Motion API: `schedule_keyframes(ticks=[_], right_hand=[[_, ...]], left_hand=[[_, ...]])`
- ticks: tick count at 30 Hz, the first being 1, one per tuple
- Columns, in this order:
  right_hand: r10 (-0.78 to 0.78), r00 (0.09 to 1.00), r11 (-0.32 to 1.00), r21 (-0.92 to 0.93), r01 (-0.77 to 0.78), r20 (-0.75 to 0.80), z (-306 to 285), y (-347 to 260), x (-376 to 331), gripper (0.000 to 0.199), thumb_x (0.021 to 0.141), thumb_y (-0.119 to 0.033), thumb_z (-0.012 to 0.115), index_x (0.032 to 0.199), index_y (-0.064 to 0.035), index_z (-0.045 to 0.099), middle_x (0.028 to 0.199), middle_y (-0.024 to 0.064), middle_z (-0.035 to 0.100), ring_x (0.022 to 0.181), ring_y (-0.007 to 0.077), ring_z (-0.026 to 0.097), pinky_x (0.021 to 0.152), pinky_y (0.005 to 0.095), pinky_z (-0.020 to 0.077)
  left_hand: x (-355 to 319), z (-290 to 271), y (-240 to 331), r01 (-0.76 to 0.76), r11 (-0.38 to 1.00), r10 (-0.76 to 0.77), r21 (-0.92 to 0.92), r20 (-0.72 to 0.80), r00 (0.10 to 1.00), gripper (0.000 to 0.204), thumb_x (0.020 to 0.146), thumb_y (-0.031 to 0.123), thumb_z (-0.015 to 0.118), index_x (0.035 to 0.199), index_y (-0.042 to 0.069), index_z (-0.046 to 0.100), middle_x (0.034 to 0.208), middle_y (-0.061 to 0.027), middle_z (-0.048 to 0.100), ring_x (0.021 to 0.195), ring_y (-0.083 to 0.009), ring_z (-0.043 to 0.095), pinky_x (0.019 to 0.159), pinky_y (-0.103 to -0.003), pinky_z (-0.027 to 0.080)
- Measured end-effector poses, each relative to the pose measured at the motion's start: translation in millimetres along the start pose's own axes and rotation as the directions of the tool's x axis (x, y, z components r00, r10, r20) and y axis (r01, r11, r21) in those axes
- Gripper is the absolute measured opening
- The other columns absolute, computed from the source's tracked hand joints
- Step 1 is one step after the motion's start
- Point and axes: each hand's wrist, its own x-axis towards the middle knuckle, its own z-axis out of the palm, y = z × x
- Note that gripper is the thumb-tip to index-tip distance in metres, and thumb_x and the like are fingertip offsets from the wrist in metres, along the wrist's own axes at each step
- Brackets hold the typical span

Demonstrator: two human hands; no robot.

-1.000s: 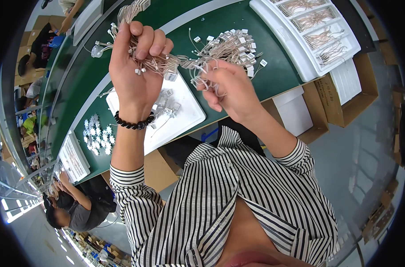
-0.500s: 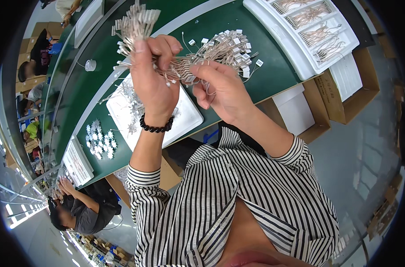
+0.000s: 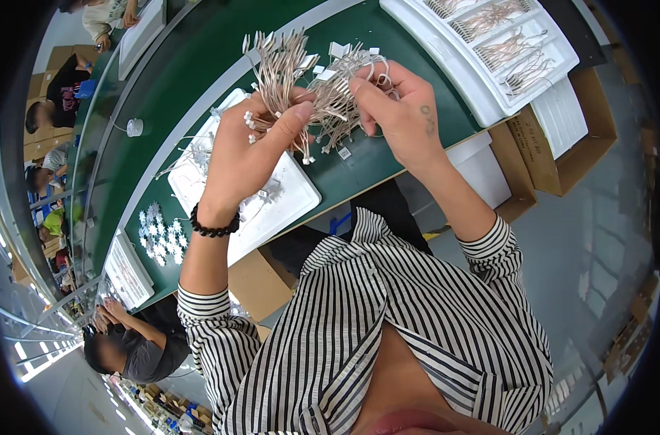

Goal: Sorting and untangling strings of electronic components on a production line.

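My left hand (image 3: pixel 246 145) is closed round a thick bundle of thin cables (image 3: pixel 277 69). Their white and metallic ends fan out above my fingers, and small white plugs hang below the thumb. Close by on the right, my right hand (image 3: pixel 406 116) has thumb and fingers pinched on a few cables, one looping over the fingertips. Between and behind both hands lies a heap of similar cables (image 3: pixel 337 134) with white tags, partly hidden by the hands and the bundle. Strands from the bundle and the heap overlap, so I cannot tell exactly where one ends.
A white tray (image 3: pixel 304 194) with loose cables lies under my left forearm on the green table (image 3: pixel 373 156). Star-shaped white pieces (image 3: pixel 159 235) sit further left. A divided white tray (image 3: pixel 482 109) holding cable bunches stands at right, above cardboard boxes (image 3: pixel 562 174). A co-worker (image 3: pixel 152 351) sits at lower left.
My left hand has come down and right with the bundle, turning it over the heap. My right hand has moved up and right, still pinching cables.
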Motion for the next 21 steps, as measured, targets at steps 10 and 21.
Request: schedule_keyframes(ticks=[10, 21], right_hand=[[-0.068, 0.996, 0.969, -0.24, 0.051, -0.063, -25, 10, 15, 0.011, 0.092, -0.011, 0.066, 0.092, -0.0006, 0.067, 0.064, 0.001, 0.056, 0.054, 0.009, 0.047, 0.05, 0.0204, 0.0374], [-0.096, 0.986, 0.692, -0.704, 0.163, 0.135, -39, 2, 27, 0.018, 0.083, -0.014, 0.065, 0.077, 0.0028, 0.062, 0.062, 0.0032, 0.056, 0.054, 0.0128, 0.041, 0.052, 0.0256, 0.037]], left_hand=[[31, -9, -13, 0.164, 0.986, -0.154, -0.033, 0.207, 0.966, 0.023, 0.093, 0.013, 0.073, 0.108, -0.004, 0.072, 0.089, -0.009, 0.071, 0.077, -0.0149, 0.069, 0.072, -0.023, 0.055], [36, -4, -26, 0.133, 0.983, -0.146, 0.128, 0.102, 0.984, 0.018, 0.09, 0.006, 0.074, 0.106, -0.003, 0.073, 0.091, -0.007, 0.071, 0.078, -0.0114, 0.064, 0.075, -0.022, 0.053]])
